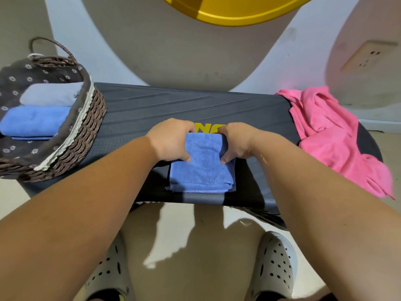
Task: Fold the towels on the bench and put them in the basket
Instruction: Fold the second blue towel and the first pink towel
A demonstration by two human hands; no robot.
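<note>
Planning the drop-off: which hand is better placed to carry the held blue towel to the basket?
Probably left: the basket sits on the side of the left hand; the right hand is nearer the pink towel.

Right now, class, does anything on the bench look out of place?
Yes. The pink towel lies crumpled and unfolded at the right end of the bench, hanging over its edge. The blue towel, gripped by the left hand and right hand, looks neatly folded.

Fluffy terry-cloth blue towel (201,168); matt ribbed plastic bench (152,105); rough woven wicker basket (86,135)
</note>
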